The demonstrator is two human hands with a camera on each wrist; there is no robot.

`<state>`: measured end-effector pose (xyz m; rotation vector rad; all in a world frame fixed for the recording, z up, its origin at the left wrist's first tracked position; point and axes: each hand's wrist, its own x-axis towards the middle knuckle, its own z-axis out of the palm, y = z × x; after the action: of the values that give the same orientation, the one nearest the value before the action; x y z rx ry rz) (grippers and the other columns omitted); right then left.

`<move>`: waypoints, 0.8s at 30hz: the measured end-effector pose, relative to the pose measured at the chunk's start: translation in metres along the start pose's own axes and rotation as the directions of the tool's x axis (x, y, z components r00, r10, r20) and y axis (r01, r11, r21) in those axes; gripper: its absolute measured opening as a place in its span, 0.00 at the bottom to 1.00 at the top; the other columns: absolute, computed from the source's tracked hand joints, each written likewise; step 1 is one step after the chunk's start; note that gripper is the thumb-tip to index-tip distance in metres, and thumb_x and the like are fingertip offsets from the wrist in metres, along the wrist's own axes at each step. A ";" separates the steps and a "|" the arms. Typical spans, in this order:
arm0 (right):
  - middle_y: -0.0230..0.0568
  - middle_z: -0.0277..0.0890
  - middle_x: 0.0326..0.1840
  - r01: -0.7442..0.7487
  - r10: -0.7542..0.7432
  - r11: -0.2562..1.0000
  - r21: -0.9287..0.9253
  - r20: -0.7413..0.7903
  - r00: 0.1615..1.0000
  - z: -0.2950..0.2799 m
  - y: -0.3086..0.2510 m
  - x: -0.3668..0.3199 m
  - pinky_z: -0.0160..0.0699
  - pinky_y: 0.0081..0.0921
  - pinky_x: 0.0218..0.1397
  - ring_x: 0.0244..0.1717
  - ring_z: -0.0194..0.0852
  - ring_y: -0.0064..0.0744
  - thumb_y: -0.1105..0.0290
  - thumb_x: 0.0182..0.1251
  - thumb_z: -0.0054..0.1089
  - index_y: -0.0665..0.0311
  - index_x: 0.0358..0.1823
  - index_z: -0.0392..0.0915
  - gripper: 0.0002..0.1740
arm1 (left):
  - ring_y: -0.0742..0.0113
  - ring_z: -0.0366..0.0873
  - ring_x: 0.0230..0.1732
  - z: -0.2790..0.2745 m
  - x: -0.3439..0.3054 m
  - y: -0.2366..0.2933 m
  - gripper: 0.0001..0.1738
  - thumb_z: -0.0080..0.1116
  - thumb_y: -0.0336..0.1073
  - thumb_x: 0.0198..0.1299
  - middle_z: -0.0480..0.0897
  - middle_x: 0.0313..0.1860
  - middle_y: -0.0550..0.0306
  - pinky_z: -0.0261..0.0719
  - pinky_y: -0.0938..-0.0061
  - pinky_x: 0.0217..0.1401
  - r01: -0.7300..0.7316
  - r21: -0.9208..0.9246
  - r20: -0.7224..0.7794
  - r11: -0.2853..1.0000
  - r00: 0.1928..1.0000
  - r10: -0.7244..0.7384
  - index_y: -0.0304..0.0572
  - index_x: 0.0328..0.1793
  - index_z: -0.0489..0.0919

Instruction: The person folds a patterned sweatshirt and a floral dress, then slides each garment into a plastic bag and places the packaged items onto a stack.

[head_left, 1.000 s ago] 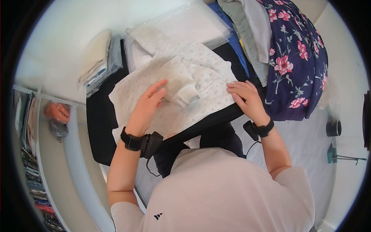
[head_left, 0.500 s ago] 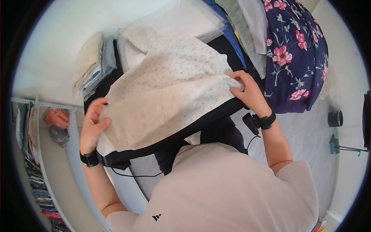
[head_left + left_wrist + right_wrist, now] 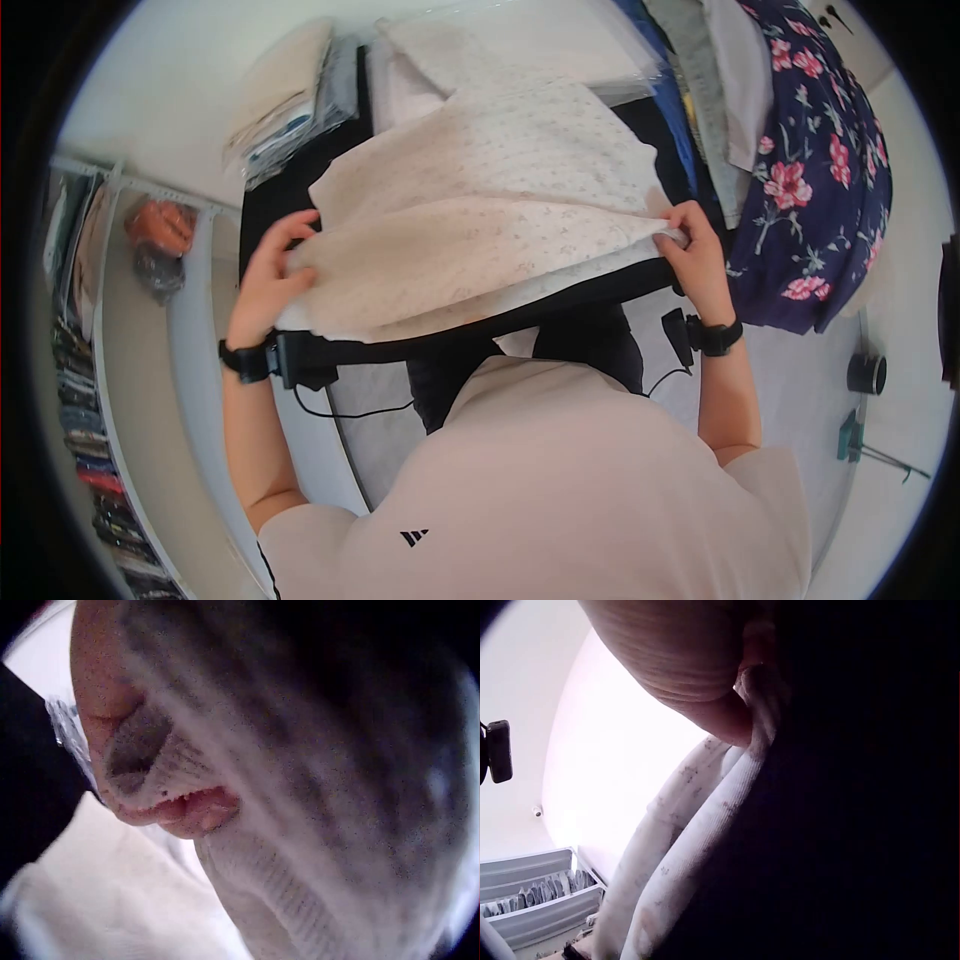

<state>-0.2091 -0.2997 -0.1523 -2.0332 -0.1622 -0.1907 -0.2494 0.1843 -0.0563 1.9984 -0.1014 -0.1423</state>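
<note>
A pale top with a small floral print (image 3: pixel 470 235) lies across a black-covered table, its near part lifted into a wide fold. At the left end of that fold, my left hand (image 3: pixel 270 275) pinches the fabric between thumb and fingers. The left wrist view shows ribbed cloth (image 3: pixel 277 885) bunched about the fingertips (image 3: pixel 199 814). My right hand (image 3: pixel 700 262) pinches the opposite end. Below those fingers in the right wrist view, two layers of the printed cloth (image 3: pixel 690 832) hang side by side. Much of that view is dark.
Clear plastic bags (image 3: pixel 560 45) lie behind the top. Folded bagged clothes (image 3: pixel 290 95) are stacked at the back left. A navy floral garment (image 3: pixel 810 190) and grey clothes (image 3: pixel 715 130) drape at the right. Shelving with packed clothes (image 3: pixel 100 400) stands left.
A second ago the left hand was over the bunched cloth and the right rested on its edge. Both hands then took the fold's ends, spreading it wide; they still hold it.
</note>
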 end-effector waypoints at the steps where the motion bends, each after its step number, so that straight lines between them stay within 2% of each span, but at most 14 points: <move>1: 0.37 0.72 0.36 -0.021 0.021 1.000 0.016 0.000 1.000 0.000 0.000 0.000 0.70 0.24 0.45 0.40 0.71 0.32 0.81 0.52 0.59 0.66 0.35 0.68 0.11 | 0.71 0.71 0.51 0.002 0.000 -0.015 0.34 0.58 0.21 0.45 0.70 0.52 0.60 0.70 0.78 0.56 -0.008 0.200 0.023 0.980 1.000 0.004 0.39 0.64 0.70; 2: 0.37 0.72 0.36 -0.015 0.015 1.000 0.024 0.012 1.000 0.002 -0.001 -0.001 0.70 0.24 0.45 0.40 0.71 0.32 0.81 0.52 0.59 0.66 0.35 0.68 0.11 | 0.70 0.71 0.52 0.007 -0.001 -0.032 0.34 0.58 0.21 0.44 0.70 0.54 0.59 0.70 0.77 0.57 -0.022 0.391 0.052 0.920 0.999 0.002 0.39 0.63 0.72; 4: 0.38 0.72 0.36 0.097 -0.097 0.995 -0.008 -0.040 0.994 0.003 -0.002 0.000 0.69 0.24 0.47 0.42 0.72 0.35 0.82 0.51 0.57 0.66 0.39 0.72 0.13 | 0.67 0.71 0.52 0.012 -0.003 -0.044 0.32 0.61 0.23 0.45 0.70 0.56 0.56 0.69 0.76 0.60 -0.003 0.316 0.044 0.949 0.999 -0.012 0.40 0.62 0.73; 5: 0.39 0.72 0.36 0.212 -0.210 0.968 -0.132 0.028 0.977 -0.001 -0.003 0.001 0.68 0.25 0.48 0.43 0.71 0.38 0.84 0.50 0.56 0.66 0.41 0.75 0.15 | 0.64 0.71 0.54 0.014 -0.004 -0.033 0.32 0.62 0.23 0.45 0.70 0.58 0.54 0.68 0.75 0.61 0.012 0.391 -0.021 0.920 1.000 -0.005 0.40 0.62 0.73; 6: 0.39 0.72 0.36 0.210 -0.208 0.969 -0.129 0.029 0.978 -0.001 -0.003 0.001 0.68 0.25 0.48 0.43 0.71 0.38 0.84 0.50 0.56 0.66 0.41 0.75 0.15 | 0.62 0.71 0.57 0.017 -0.007 -0.021 0.32 0.63 0.24 0.45 0.71 0.60 0.52 0.67 0.74 0.63 0.032 0.461 -0.081 0.887 0.997 0.006 0.40 0.62 0.73; 7: 0.40 0.72 0.36 0.188 -0.184 0.973 -0.137 0.045 0.982 -0.001 -0.004 0.001 0.68 0.26 0.48 0.43 0.70 0.40 0.84 0.49 0.55 0.66 0.39 0.75 0.14 | 0.55 0.69 0.62 0.019 -0.009 -0.006 0.31 0.63 0.25 0.48 0.69 0.65 0.49 0.65 0.69 0.66 -0.043 0.624 -0.101 0.780 0.986 0.135 0.39 0.63 0.72; 10: 0.40 0.71 0.36 0.165 -0.160 0.975 -0.151 0.050 0.986 -0.001 -0.007 0.000 0.68 0.27 0.47 0.43 0.70 0.41 0.85 0.48 0.55 0.66 0.37 0.75 0.13 | 0.55 0.65 0.68 0.036 -0.024 0.027 0.30 0.58 0.23 0.52 0.65 0.71 0.50 0.61 0.67 0.70 -0.187 0.678 -0.030 0.711 0.959 0.280 0.39 0.65 0.71; 12: 0.40 0.71 0.35 0.174 -0.169 0.973 -0.151 0.041 0.985 0.000 -0.006 0.000 0.68 0.27 0.47 0.43 0.70 0.41 0.85 0.47 0.55 0.66 0.36 0.74 0.13 | 0.47 0.51 0.77 0.054 -0.033 0.029 0.28 0.53 0.32 0.62 0.59 0.75 0.47 0.50 0.57 0.76 -0.239 0.763 0.150 0.601 0.969 0.195 0.43 0.70 0.67; 14: 0.40 0.71 0.35 0.216 -0.214 0.960 -0.178 0.031 0.976 0.000 -0.001 0.001 0.68 0.28 0.46 0.42 0.70 0.42 0.86 0.44 0.54 0.67 0.33 0.73 0.13 | 0.44 0.46 0.78 0.066 -0.038 -0.004 0.27 0.47 0.38 0.68 0.54 0.77 0.46 0.47 0.51 0.75 -0.231 0.804 0.285 0.548 0.959 -0.013 0.46 0.73 0.63; 16: 0.40 0.72 0.35 0.308 -0.305 0.935 -0.178 0.044 0.951 0.001 -0.002 0.000 0.69 0.28 0.46 0.41 0.70 0.43 0.89 0.42 0.52 0.67 0.32 0.72 0.14 | 0.43 0.43 0.79 0.068 -0.042 -0.013 0.28 0.43 0.43 0.71 0.50 0.79 0.46 0.45 0.46 0.75 -0.230 0.805 0.262 0.546 0.965 0.020 0.48 0.75 0.59; 19: 0.41 0.73 0.36 0.265 -0.253 0.948 -0.177 0.087 0.964 -0.002 -0.007 0.000 0.69 0.29 0.45 0.42 0.69 0.44 0.88 0.43 0.52 0.66 0.32 0.72 0.13 | 0.49 0.48 0.78 0.051 -0.038 -0.012 0.28 0.46 0.39 0.70 0.54 0.77 0.46 0.50 0.53 0.75 -0.271 0.792 0.301 0.547 0.953 0.035 0.46 0.75 0.60; 21: 0.42 0.73 0.41 0.268 -0.183 0.934 -0.236 0.329 0.926 -0.023 -0.025 0.007 0.69 0.29 0.52 0.47 0.70 0.44 0.84 0.49 0.56 0.64 0.43 0.73 0.18 | 0.57 0.59 0.74 0.027 -0.037 -0.004 0.26 0.51 0.35 0.67 0.64 0.72 0.48 0.58 0.64 0.72 -0.120 0.306 0.218 0.944 0.975 0.053 0.43 0.71 0.66; 22: 0.43 0.73 0.45 0.274 -0.164 0.938 -0.211 0.426 0.890 -0.034 -0.039 0.013 0.69 0.29 0.56 0.50 0.71 0.43 0.82 0.51 0.58 0.62 0.49 0.74 0.21 | 0.57 0.59 0.74 0.013 -0.036 0.005 0.26 0.51 0.35 0.67 0.64 0.72 0.48 0.58 0.64 0.72 -0.133 0.308 0.201 0.942 0.977 0.072 0.43 0.71 0.66; 24: 0.44 0.73 0.57 0.242 -0.079 0.945 -0.221 0.565 0.821 -0.064 -0.058 0.033 0.65 0.29 0.66 0.60 0.71 0.38 0.78 0.55 0.61 0.61 0.62 0.70 0.30 | 0.63 0.70 0.65 -0.015 -0.032 0.023 0.22 0.54 0.30 0.65 0.75 0.63 0.51 0.66 0.73 0.66 -0.117 0.392 -0.030 0.912 0.990 0.140 0.38 0.65 0.72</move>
<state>-0.1921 -0.3296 -0.0663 -2.3162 -0.7111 0.2971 -0.2789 0.1923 -0.0272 2.3843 -0.2400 0.0249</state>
